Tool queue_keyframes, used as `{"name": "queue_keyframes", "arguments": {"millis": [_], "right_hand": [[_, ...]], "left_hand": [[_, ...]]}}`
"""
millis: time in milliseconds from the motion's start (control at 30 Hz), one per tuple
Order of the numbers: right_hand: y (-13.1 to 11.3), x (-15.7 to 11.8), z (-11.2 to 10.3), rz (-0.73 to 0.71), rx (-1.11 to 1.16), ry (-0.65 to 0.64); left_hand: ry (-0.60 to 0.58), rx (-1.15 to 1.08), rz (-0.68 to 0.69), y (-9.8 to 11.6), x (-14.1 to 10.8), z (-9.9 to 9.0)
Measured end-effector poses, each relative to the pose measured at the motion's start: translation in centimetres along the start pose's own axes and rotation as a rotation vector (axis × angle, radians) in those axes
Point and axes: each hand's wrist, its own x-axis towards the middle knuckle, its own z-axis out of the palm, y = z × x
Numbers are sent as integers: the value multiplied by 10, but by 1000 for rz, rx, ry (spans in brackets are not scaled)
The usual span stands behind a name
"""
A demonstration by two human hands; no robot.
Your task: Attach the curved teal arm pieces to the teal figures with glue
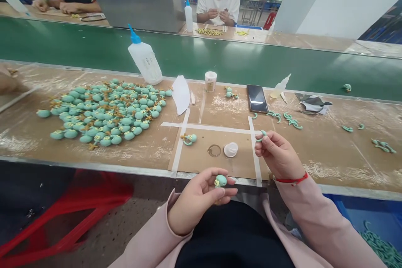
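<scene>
Left hand (197, 203) half-hiding clay figure (220, 181), right hand (279, 155) pinching clay strip (260, 135)

Bench: my workbench (317, 167), topped with brown board and streaked with white dust
Left end: my heap of teal clay figures (103, 113), tan bits poking out, spread almost to the front edge
Back edge: my white glue bottle (145, 60) with its blue nozzle, a sheet of white paper (181, 94), a small paper cup (210, 81), a black phone (257, 98), a small clear bottle (279, 88) lying tilted, a crumpled grey wrapper (310, 102)
Taped square, at the front edge: white tape (204, 125) framing one teal figure (189, 139), a thin ring (214, 150) and a white plastic cap (230, 149)
Right end: curved teal clay arms (292, 119) scattered in small groups
</scene>
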Motion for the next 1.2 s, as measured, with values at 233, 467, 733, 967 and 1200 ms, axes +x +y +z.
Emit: {"name": "queue_keyframes", "arguments": {"millis": [233,467,733,967,1200], "right_hand": [[-4,-1,8,74,-54,-47],[-7,5,18,184,-83,-102],[0,7,21,216,-137,-107],[4,10,25,170,-247,-79],[5,19,28,102,-400,-24]], "left_hand": [[-42,-42,49,-1,0,-6],[27,-127,113,2,-2,-6],[47,-182,53,5,-6,-7],[104,-215,19,7,-4,-10],[87,-159,25,5,-3,-14]]}}
